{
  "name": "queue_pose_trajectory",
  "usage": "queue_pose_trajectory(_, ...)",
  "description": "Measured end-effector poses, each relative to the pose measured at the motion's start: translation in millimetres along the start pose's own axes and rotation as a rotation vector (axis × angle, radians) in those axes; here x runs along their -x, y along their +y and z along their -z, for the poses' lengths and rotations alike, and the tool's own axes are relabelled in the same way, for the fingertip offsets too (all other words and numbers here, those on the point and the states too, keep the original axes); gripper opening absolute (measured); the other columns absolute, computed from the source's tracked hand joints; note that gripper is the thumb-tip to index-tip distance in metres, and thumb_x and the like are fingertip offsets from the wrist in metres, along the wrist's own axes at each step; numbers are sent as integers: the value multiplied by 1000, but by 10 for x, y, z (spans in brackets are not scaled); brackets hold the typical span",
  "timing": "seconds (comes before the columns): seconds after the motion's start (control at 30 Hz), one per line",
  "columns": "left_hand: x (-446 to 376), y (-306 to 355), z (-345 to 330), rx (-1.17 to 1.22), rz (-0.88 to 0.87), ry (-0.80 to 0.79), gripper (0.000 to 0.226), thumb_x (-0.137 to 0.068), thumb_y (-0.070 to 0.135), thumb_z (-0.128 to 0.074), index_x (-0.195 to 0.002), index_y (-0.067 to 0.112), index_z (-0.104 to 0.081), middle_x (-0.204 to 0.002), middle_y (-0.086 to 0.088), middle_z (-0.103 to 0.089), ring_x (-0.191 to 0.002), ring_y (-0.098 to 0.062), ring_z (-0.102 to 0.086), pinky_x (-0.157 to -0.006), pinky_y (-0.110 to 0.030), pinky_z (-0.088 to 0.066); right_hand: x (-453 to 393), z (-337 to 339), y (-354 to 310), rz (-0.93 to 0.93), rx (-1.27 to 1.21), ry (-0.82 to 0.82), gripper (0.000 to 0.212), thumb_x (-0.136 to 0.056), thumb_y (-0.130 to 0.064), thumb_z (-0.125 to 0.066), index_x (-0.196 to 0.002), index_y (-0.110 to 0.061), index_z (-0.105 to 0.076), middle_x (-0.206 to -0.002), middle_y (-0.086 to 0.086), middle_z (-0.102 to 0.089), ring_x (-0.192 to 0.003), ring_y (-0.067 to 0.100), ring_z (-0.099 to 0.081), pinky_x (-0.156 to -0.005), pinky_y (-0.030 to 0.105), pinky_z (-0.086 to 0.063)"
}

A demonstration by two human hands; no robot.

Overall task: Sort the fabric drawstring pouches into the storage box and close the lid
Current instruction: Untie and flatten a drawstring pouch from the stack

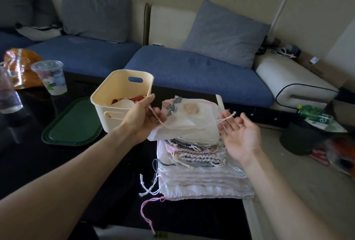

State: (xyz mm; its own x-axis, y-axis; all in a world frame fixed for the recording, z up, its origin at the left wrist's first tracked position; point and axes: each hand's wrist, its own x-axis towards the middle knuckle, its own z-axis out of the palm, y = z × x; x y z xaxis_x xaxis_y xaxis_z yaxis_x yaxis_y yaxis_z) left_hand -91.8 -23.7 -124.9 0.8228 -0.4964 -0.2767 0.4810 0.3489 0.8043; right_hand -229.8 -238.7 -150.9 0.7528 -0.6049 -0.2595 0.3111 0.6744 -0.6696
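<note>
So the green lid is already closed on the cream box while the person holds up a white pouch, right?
Not quite. The head view shows the green lid lying flat on the dark table left of the cream box, which is open. The left hand and right hand do hold up a white pouch.

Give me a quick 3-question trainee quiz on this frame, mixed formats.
1. True or false: the green lid is already on the box.
2. Multiple choice: the white pouch being handled is (A) inside the box, (B) held above the pouch stack, (C) on the sofa.
3. Short answer: what does the left hand hold, and how does the right hand look?

Key
1. False: the lid lies flat on the table, left of the box.
2. B
3. The left hand pinches the pouch's drawstring; the right hand is palm up with its fingers loose, the other drawstring across its fingertips.
</note>
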Motion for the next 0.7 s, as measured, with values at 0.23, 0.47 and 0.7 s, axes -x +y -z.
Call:
queue_pose_trajectory(0.23, 39, -71, -79, -81, 117, -208, 44, -107, 32, -33, -67, 18, -40, -55, 3, -26, -48, -11, -18, -46, -23, -23, 20, -77, 52, -119, 148, -19, 34, -103, -24, -45, -71, -15, -50, -55, -3, -43, -40, 8, -33, -45, 22, -34)
queue_pose_trajectory(0.47, 36, -208, 10, -868, -85, -284, 39, -105, 30, -47, -71, 11, -51, -60, 0, -45, -46, -10, -34, -47, -22, -31, 204, -112, 67, 283, 1496, -24, 14, -82, -32, -79, -80, -20, -71, -78, -9, -69, -72, 7, -63, -60, 24, -45)
queue_pose_trajectory(0.7, -39, -280, 99, -1438, -300, -174, 43, -99, 26, -50, -62, 5, -44, -62, -14, -48, -58, -23, -45, -56, -37, -39, 301, -236, 123, 152, 1957, -288, 22, -86, -44, -75, -76, -25, -80, -77, -11, -74, -77, 3, -65, -56, 16, -43)
